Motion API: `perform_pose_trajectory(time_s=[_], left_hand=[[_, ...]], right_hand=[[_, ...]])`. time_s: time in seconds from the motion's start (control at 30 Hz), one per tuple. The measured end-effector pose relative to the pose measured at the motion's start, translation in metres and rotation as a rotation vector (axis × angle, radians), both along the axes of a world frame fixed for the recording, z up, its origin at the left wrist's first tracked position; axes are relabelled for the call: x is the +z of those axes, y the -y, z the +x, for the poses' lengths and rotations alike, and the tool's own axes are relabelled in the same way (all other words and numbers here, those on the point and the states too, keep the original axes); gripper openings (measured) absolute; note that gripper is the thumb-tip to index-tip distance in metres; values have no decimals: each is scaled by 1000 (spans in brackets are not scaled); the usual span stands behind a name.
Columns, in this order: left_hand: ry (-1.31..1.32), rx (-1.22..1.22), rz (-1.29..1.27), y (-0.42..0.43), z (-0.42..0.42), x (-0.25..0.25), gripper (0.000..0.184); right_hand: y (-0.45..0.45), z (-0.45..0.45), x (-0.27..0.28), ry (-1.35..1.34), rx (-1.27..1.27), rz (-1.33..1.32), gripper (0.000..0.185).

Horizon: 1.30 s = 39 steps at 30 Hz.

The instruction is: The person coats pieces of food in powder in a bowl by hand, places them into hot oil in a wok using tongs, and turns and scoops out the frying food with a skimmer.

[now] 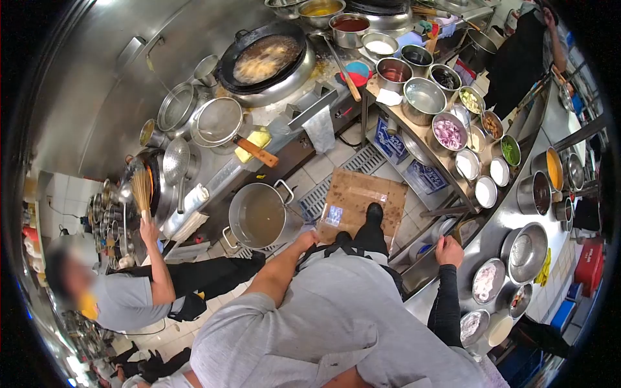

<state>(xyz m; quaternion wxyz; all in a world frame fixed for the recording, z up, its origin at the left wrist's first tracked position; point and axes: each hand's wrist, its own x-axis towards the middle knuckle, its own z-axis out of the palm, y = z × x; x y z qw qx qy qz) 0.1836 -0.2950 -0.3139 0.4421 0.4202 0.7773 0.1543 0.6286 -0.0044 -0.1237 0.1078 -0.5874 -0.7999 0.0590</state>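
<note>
My left hand [307, 241] hangs at my left side with its fingers curled closed. Nothing shows sticking out of it. A large steel stock pot [259, 216] of cloudy liquid stands on the floor close beside it. On the other side, my right hand [450, 251] is closed in a loose fist below a black sleeve, with nothing visible in it. It is near the edge of the steel counter [475, 242]. On that counter, metal bowls hold pale pieces of food [486, 282]. My foot [374, 210] is on a flattened cardboard sheet [352, 194].
A co-worker [139, 297] at left holds a bamboo whisk [140, 191] over a wok. Food bubbles in a wok of oil [265, 58] ahead. A strainer's wooden handle [259, 152] and a ladle handle [351, 87] overhang the stove edge. Ingredient pots [424, 100] stand right. Another person [524, 58] is beyond.
</note>
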Motion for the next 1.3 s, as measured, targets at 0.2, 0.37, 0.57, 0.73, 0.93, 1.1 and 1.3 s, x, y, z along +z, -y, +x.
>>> perform_pose_trajectory(time_s=[0.2,0.37,0.57,0.73,0.93,1.1,1.3], left_hand=[[-36,67,124,7,-4,-23,24],[145,95,275,4,-15,-59,21],[526,658,47,-30,-11,-16,19],[634,955,70,-50,-24,-13,15],[600,1231,93,-62,-39,12,15],[612,1490,171,-83,-42,51,19],[899,1783,529,-114,-53,103,31]], right_hand=[[-2,1,-9,77,-10,-22,35],[-7,-10,-14,146,-96,-110,35],[-78,-101,-61,-301,-5,-383,35],[-139,-297,-66,-445,427,-716,35],[-112,-531,-32,-713,396,-1567,60],[-86,-632,-2,-618,463,-1909,54],[-66,-718,21,-459,575,-2107,23]])
